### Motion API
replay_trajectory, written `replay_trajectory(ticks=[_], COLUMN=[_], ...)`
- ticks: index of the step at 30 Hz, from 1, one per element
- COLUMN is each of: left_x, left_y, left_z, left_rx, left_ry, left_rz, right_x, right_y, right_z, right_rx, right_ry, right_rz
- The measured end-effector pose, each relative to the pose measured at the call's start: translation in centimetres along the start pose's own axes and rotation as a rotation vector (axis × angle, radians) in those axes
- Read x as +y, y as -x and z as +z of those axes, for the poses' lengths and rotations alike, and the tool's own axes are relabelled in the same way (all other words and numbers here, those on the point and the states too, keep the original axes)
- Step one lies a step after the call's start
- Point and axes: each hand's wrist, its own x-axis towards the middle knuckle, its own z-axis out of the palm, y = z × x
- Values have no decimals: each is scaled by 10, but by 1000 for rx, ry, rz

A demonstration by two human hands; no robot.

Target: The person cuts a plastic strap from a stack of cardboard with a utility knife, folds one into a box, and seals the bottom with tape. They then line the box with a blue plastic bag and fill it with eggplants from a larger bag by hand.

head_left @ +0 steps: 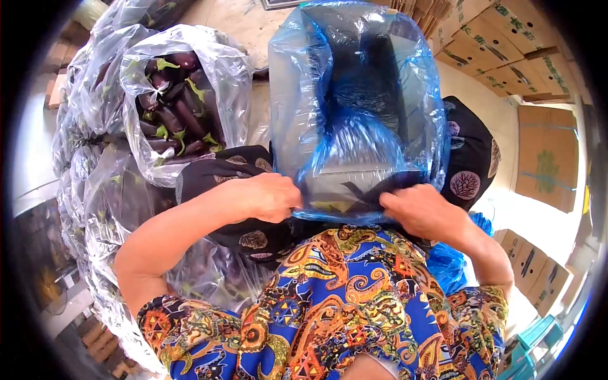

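Observation:
A blue see-through plastic bag (361, 136) lines a deep open box (415, 114) in front of me and hangs over its rim. The box's own colour is hard to tell through the film. At the near left corner my left hand (275, 197) is closed on the bag's edge. My right hand (421, 208) pinches the same edge near the right corner. Between the two hands the film is stretched along the near wall, and farther in it bunches up in folds. I see no produce inside the box.
Left of the box stands a clear plastic bag (237, 69) full of eggplants (183, 117), with more filled bags (114, 183) behind and below. Printed cartons (506, 47) are stacked at the right. Blue film (448, 266) lies by my right forearm, and a teal stool (532, 339) is at lower right.

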Motion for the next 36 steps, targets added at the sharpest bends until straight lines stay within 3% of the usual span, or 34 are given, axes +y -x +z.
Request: replay_trajectory(ticks=[1,3,4,5,6,7,9,10,13,16,19,22,25,27,30,33,34,35,36], left_x=[-3,-21,-21,-18,-21,-28,-36,-49,-100,-86,-96,-106,-121,-134,-134,-110,-99,-106,-118], left_y=[-7,-16,-13,-10,-1,11,27,32,23,17,14,8,-8,-23,-40,-26,-14,-13,-13], left_z=[0,7,-10,-31,-39,-44,-61,-59,-46,-71,-68,-56,-26,1,42,38,29,32,37], left_rx=[10,221,224,-4,75,152,200,295,322,103,145,185,253,232,363,493,477,509,536], left_ry=[-13,134,126,78,204,331,267,239,224,392,501,667,882,1047,1396,1479,1602,1568,1533], left_rz=[76,122,175,27,45,60,-90,-97,-47,-409,-370,-396,-315,-230,24,-58,42,8,-26], right_x=[12,62,79,98,107,101,75,67,32,5,-20,-30,-13,12,58,76,83,86,87], right_y=[-10,-34,-47,-60,-66,-61,-43,-35,-2,21,36,26,-9,-43,-98,-146,-160,-171,-173], right_z=[20,93,113,130,138,135,117,112,78,41,6,-30,-53,-60,-54,-42,-34,-23,-6], right_rx=[-50,274,390,507,624,555,416,417,399,242,285,456,532,472,227,-115,-192,-359,-373], right_ry=[72,558,721,884,1045,912,652,550,379,316,119,-40,14,30,49,24,67,117,144], right_rz=[86,77,85,92,99,77,28,20,22,139,59,-23,-69,-166,-64,161,159,246,229])
